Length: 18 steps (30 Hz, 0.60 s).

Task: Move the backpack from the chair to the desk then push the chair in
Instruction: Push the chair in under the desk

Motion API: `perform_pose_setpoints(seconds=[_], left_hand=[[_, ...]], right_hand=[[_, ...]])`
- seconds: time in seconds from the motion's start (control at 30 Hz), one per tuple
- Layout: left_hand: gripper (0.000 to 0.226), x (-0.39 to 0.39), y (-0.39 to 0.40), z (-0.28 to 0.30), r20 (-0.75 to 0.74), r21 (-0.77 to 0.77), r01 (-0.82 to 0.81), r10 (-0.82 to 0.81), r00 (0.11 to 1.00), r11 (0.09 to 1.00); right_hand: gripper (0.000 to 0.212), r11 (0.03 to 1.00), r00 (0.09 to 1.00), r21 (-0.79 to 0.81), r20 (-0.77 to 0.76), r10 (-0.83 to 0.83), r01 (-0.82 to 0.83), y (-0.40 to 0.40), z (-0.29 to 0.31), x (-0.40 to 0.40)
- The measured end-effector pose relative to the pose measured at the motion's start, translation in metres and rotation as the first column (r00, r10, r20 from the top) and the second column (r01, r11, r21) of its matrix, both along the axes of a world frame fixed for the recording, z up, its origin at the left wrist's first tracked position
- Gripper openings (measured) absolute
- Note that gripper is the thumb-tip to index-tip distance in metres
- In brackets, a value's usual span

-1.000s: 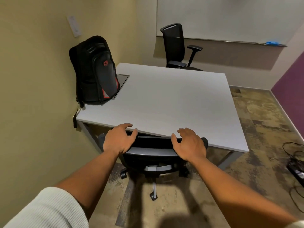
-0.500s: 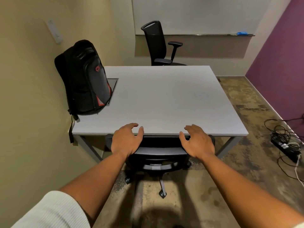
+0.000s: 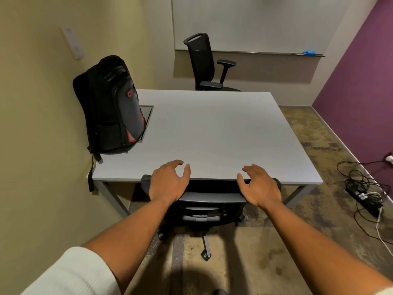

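Backpack (image 3: 110,105) first: it stands upright on the far left corner of the tabletop (image 3: 212,133), its back against the yellow wall, one strap hanging off the edge. That half of the job looks finished.

The chair (image 3: 210,201) is what has changed. A second ago its backrest stood a little clear of the near edge of the tabletop; now the top of the backrest sits right at that edge, the seat is out of sight underneath, and only the rear of the base and one caster show on the floor. Over the same second the view has swung from an angle to square with the tabletop.

The left hand (image 3: 168,184) and the right hand (image 3: 260,188) rest on top of the backrest, one toward each end. Each grip is spread, the fingers fanned loosely and reaching over the tabletop edge, not closed around anything. To me that reads as palms easing off a push, not driving it.

I'd say the chair is as good as in, and little remains but to let go. A second chair (image 3: 206,64) waits at the far side, untouched.
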<state>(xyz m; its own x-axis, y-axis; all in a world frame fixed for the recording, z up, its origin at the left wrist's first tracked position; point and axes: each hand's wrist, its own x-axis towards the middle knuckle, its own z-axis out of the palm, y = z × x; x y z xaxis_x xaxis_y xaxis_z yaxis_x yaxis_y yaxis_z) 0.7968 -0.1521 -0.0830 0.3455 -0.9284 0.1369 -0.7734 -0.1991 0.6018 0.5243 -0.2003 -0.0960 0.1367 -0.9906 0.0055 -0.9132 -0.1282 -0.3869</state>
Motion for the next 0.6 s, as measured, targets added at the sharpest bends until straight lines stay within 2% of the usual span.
perform_pose_setpoints(seconds=[0.6], left_hand=[[0.053,0.016,-0.041,-0.001,0.020,0.008,-0.064,0.064,0.998,0.998]], right_hand=[[0.057,1.000,0.999,0.001,0.018,0.030,-0.030,-0.048,0.001,0.019]])
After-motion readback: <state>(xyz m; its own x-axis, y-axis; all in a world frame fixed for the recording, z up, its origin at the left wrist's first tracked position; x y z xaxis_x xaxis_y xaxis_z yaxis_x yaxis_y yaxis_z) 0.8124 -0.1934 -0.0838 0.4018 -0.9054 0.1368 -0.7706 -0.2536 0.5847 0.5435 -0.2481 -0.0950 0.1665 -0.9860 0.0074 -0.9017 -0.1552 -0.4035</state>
